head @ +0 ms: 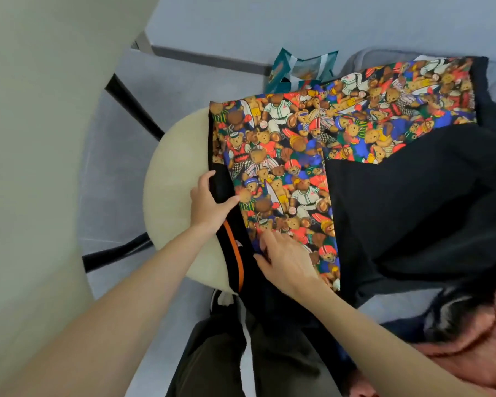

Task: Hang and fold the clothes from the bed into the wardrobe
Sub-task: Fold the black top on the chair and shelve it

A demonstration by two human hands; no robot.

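A black garment [407, 202] with a bright teddy-bear print panel [284, 156] lies spread over a cream round stool [172, 190] and the surface to its right. My left hand [209, 202] grips the garment's black left edge, thumb on top, fingers tucked under. My right hand [284, 256] lies on the printed panel near its lower edge, fingers bent and pressing into the cloth. An orange stripe [235, 253] runs along the black fabric between my hands.
A teal bag [298, 70] stands behind the garment. The stool's black legs [132, 107] stick out over the grey floor. A pale wall or door [26, 138] fills the left. Dark trousers and a shoe [221, 299] are below.
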